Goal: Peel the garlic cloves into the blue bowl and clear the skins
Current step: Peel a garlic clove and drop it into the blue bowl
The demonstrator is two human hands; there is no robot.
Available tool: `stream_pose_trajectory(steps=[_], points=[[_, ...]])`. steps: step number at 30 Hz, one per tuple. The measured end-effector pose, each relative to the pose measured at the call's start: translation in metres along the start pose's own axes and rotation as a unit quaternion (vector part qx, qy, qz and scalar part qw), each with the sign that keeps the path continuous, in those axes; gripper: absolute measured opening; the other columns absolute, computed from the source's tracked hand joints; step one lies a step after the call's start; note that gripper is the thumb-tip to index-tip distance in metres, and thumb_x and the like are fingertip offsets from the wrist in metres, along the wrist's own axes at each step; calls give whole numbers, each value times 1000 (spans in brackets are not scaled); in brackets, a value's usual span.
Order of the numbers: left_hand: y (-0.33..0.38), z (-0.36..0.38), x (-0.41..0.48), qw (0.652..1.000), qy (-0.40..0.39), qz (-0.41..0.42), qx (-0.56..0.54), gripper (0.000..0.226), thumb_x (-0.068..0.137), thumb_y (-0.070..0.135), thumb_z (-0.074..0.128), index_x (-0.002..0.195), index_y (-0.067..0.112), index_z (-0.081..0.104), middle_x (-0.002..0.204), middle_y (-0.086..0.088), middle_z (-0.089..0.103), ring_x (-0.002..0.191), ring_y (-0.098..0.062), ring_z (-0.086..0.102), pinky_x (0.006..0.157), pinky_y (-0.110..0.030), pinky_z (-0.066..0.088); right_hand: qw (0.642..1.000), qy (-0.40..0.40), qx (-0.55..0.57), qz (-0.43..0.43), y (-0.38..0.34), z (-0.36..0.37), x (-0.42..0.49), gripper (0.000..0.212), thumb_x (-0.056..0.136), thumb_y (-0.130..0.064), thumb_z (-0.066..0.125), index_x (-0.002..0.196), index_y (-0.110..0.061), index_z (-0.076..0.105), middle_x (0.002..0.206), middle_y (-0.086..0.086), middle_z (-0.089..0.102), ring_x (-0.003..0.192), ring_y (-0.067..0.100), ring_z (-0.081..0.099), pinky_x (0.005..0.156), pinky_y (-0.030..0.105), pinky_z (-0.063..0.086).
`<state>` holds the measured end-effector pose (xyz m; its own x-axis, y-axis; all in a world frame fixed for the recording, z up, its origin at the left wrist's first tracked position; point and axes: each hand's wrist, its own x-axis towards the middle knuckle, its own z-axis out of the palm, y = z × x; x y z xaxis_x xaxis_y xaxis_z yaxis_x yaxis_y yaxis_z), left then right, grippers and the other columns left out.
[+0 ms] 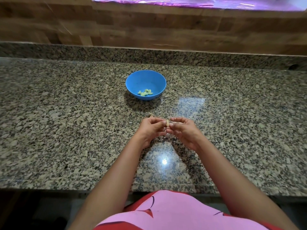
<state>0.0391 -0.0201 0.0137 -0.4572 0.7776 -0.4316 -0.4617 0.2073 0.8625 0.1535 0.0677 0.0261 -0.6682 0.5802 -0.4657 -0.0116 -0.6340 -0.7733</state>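
Note:
A blue bowl (145, 85) stands on the granite counter (66, 113), and several peeled pale cloves (145, 92) lie in its bottom. Closer to me, my left hand (150, 130) and my right hand (184, 130) meet above the counter. Between their fingertips they pinch one pale garlic clove (167, 123). A small bit of garlic or skin (150, 115) lies on the counter just beyond my left hand. Thin skin scraps (166, 136) lie under my hands, partly hidden.
Along the back of the counter runs a low granite upstand (149, 55), with a wooden wall (149, 27) above it. The counter's front edge (66, 188) is near my body.

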Motion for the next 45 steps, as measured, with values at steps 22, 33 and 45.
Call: stream_pose_trajectory(steps=[22, 33, 45], points=[[5, -41, 9, 947, 293, 56, 117, 8, 84, 9, 66, 91, 5, 62, 87, -6, 66, 61, -9, 62, 48, -11, 50, 933, 97, -324, -127, 12, 7, 9, 12, 92, -15, 54, 90, -5, 59, 82, 10, 61, 69, 18, 54, 70, 29, 50], [-19, -21, -2, 978, 188, 49, 79, 10, 90, 3, 56, 94, 8, 64, 95, -5, 64, 73, -11, 62, 62, -17, 54, 610, 26, -781, -127, 59, -24, 3, 96, 79, -75, 24, 142, -20, -24, 147, -3, -29, 139, 16, -20, 112, 35, -11], [-29, -20, -4, 978, 180, 37, 98, 18, 91, 5, 55, 106, 6, 66, 86, -5, 66, 70, -13, 60, 50, -17, 48, 635, -56, -705, -311, 47, -14, -10, 37, 84, -1, 54, 119, -7, 62, 121, 8, 59, 113, 23, 45, 95, 26, 36]])
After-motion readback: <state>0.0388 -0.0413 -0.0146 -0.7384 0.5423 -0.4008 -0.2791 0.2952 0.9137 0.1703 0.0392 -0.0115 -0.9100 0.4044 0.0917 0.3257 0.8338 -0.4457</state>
